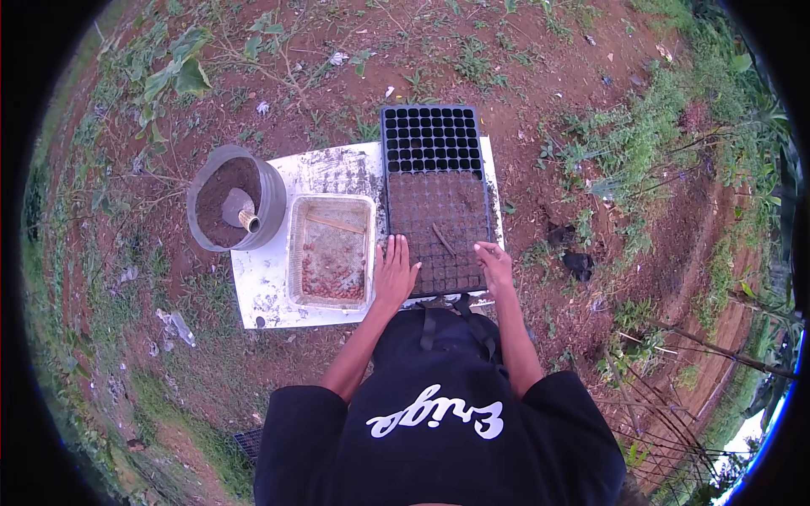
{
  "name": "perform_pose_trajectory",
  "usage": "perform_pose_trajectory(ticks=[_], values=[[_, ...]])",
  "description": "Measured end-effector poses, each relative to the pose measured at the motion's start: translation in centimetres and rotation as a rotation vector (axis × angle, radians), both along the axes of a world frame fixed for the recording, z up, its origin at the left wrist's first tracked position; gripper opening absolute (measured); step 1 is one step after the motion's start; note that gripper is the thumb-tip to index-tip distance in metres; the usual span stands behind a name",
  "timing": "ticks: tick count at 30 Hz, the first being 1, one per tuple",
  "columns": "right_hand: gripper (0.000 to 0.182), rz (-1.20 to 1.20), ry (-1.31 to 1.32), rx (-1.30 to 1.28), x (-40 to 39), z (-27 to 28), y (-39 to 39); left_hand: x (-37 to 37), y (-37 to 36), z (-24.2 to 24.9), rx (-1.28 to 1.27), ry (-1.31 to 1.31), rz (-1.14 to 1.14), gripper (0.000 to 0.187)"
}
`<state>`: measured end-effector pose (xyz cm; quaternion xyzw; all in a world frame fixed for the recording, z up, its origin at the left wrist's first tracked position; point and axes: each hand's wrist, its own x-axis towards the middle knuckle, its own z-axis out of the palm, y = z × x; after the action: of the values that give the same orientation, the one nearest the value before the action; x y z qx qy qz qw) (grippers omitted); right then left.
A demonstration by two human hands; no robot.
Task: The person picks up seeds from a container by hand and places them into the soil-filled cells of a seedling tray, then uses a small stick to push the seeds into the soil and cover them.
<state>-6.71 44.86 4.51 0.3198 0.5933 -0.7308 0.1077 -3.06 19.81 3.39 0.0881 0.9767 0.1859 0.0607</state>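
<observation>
My left hand (pixel 394 271) lies flat with its fingers stretched out, at the left edge of a black seedling tray (pixel 385 148). At the tray's right edge, my right hand (pixel 496 266) has its thumb and forefinger drawn together over the cells; whatever they hold, if anything, is too small to make out. Dark soil (pixel 439 198) fills the tray's middle and near cells, while the far rows are bare. A short brown stick (pixel 444 239) rests aslant on the soil between my hands.
Left of the tray, a clear plastic tub (pixel 294 253) holds reddish seeds (pixel 325 285) and a flat wooden strip (pixel 336 223). Beside it stands a bucket (pixel 272 202) of soil with a trowel (pixel 238 205). All are on a white board (pixel 257 287). Weeds and bare earth surround it.
</observation>
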Motion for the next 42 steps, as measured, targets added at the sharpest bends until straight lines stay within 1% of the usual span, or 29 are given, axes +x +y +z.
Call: perform_pose_trajectory(ticks=[1, 2, 5, 6, 9, 10, 12, 13, 14, 16, 17, 18, 20, 21, 25, 27, 29, 31, 35, 37, 38, 40, 41, 42], values=[[0.021, 0.024, 0.028, 0.051, -1.1, 0.0, 0.7, 0.1, 0.2, 0.0, 0.0, 0.001, 0.022, 0.071], [0.021, 0.027, 0.033, 0.043, -2.4, -0.1, 1.4, 0.1, 0.5, 0.1, -0.008, 0.006, 0.025, 0.071], [0.018, 0.061, 0.043, 0.191, -6.6, -0.5, 3.0, 0.2, 1.1, -0.1, -0.026, 0.008, 0.067, 0.072], [0.018, 0.06, 0.045, 0.183, -7.9, -0.7, 3.3, 0.3, 1.3, -0.4, -0.034, 0.011, 0.066, 0.072], [0.017, 0.13, 0.247, 0.356, -11.5, -2.9, 4.5, 0.3, 1.8, -0.3, -0.103, 0.009, 0.097, 0.072], [0.017, 0.127, 0.249, 0.349, -12.5, -3.2, 4.6, 0.2, 2.1, -0.2, -0.111, 0.012, 0.095, 0.072], [0.014, 0.242, 0.283, 0.603, -14.3, -3.7, 4.8, 0.1, 2.8, 0.0, -0.053, -0.057, 0.161, 0.073], [0.012, 0.278, 0.32, 0.659, -15.0, -3.4, 4.5, 0.0, 3.1, 0.0, -0.03, -0.065, 0.159, 0.074], [0.012, 0.276, 0.322, 0.655, -15.6, -3.0, 4.2, 0.0, 3.5, 0.1, -0.034, -0.063, 0.159, 0.074], [0.015, 0.397, 0.291, 0.791, -16.7, -2.7, 3.8, 0.0, 4.5, -0.1, -0.017, -0.061, 0.18, 0.076], [0.016, 0.398, 0.353, 0.796, -17.1, -2.8, 3.4, 0.0, 4.7, -0.3, 0.009, -0.088, 0.179, 0.078], [0.016, 0.402, 0.357, 0.793, -17.5, -2.9, 3.1, 0.0, 5.0, -0.5, 0.007, -0.086, 0.184, 0.078], [0.015, 0.471, 0.442, 0.909, -18.3, -3.0, 2.5, -0.1, 5.6, -0.9, -0.037, -0.035, 0.208, 0.078], [0.015, 0.472, 0.448, 0.909, -18.6, -3.1, 2.3, -0.1, 5.8, -1.0, -0.038, -0.031, 0.212, 0.078], [0.01, 0.561, 0.444, 1.132, -19.7, -3.5, 1.6, -0.2, 6.5, -1.6, -0.037, -0.072, 0.201, 0.079], [0.009, 0.57, 0.437, 1.119, -20.0, -3.3, 1.4, -0.1, 6.5, -1.9, -0.045, -0.087, 0.192, 0.079], [0.009, 0.58, 0.43, 1.104, -20.3, -3.2, 1.1, -0.1, 6.4, -2.0, -0.011, -0.161, 0.188, 0.081], [0.007, 0.596, 0.379, 1.164, -20.4, -3.3, 0.9, -0.2, 6.2, -2.2, 0.014, -0.183, 0.197, 0.081], [0.008, 0.629, 0.377, 1.221, -20.9, -4.1, 0.8, -0.2, 6.1, -2.3, 0.053, -0.225, 0.198, 0.082], [0.009, 0.541, 0.187, 0.965, -21.3, -4.6, 0.7, -0.2, 6.0, -2.4, 0.037, -0.239, 0.188, 0.083], [0.009, 0.542, 0.188, 0.965, -21.4, -4.7, 1.0, -0.3, 6.0, -2.5, 0.024, -0.253, 0.175, 0.083], [0.015, 0.705, 0.285, 1.022, -21.5, -4.7, 1.9, -0.4, 5.8, -2.7, 0.009, -0.289, 0.166, 0.084], [0.015, 0.708, 0.285, 1.023, -21.6, -4.7, 2.2, -0.5, 5.8, -2.6, -0.007, -0.327, 0.155, 0.085], [0.015, 0.638, 0.342, 0.973, -21.5, -4.7, 2.5, -0.6, 5.7, -2.6, -0.006, -0.328, 0.158, 0.085]])
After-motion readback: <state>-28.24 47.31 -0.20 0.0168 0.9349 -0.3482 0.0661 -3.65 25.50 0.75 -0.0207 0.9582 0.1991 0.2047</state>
